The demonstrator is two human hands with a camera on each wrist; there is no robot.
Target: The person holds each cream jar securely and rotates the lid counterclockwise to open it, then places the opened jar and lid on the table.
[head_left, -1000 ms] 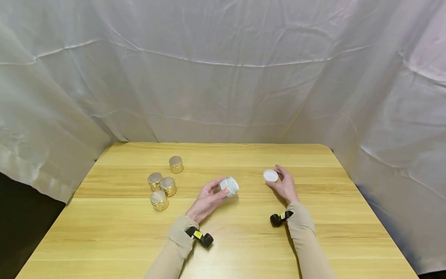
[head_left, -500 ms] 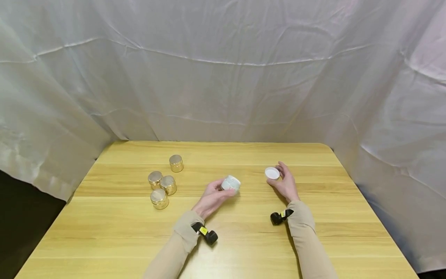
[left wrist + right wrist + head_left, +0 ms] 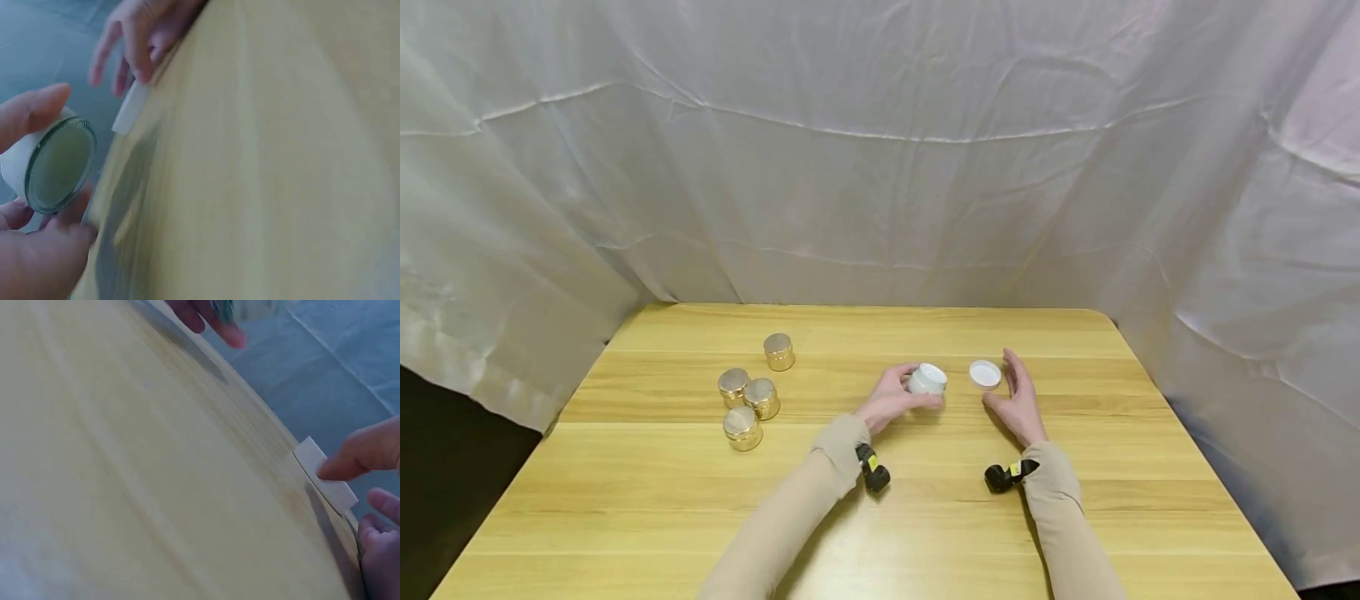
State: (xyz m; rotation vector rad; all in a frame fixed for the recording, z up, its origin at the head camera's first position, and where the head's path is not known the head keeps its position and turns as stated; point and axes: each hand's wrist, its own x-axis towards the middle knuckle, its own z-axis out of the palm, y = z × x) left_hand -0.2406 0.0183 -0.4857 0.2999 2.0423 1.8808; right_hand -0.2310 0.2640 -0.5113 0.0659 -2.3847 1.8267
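Observation:
My left hand (image 3: 897,400) holds a small whitish glass jar (image 3: 928,379) above the middle of the table, thumb on one side and fingers on the other. In the left wrist view, the round greenish base of the jar (image 3: 61,164) faces the camera. A round white lid (image 3: 985,375) lies on the table just right of the jar. Beside that lid is my right hand (image 3: 1017,407), its thumb and fingers spread apart. In the right wrist view one finger overlaps the white lid (image 3: 322,475); whether it touches is hard to tell.
On the left of the wooden table (image 3: 925,517) stand several gold-lidded jars. Three sit close together, including one gold jar (image 3: 742,428) in front, and another gold jar (image 3: 779,352) stands farther back. A grey curtain (image 3: 880,200) hangs behind the table.
My left hand has moved right with the jar, turning it more upright and closer to the lid. My right hand has released the lid onto the table and spread its fingers.

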